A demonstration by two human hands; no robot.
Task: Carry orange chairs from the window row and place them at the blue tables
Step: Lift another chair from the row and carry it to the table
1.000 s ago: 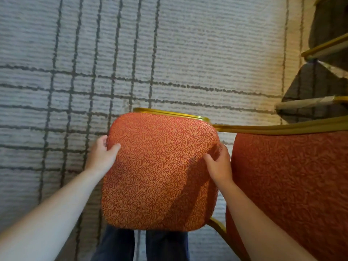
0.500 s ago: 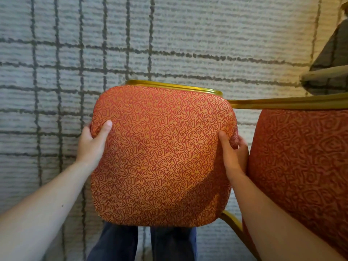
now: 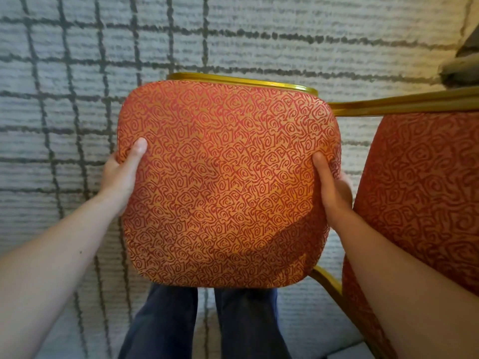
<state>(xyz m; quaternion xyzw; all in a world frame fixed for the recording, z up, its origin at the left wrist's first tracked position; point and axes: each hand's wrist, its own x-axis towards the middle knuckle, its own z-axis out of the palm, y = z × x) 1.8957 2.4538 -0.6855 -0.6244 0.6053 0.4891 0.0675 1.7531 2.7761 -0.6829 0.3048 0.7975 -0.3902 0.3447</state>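
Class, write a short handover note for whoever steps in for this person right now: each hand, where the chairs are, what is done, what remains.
Left hand grips the left edge of the orange chair seat, thumb on top.
Right hand grips the seat's right edge, thumb on top.
Second orange chair is close on the right; patterned carpet lies below.
Done: one chair gripped in both hands; whether its legs are off the floor is hidden.
Left: carry it to a blue table (none in view), set it down, then take the next chair.
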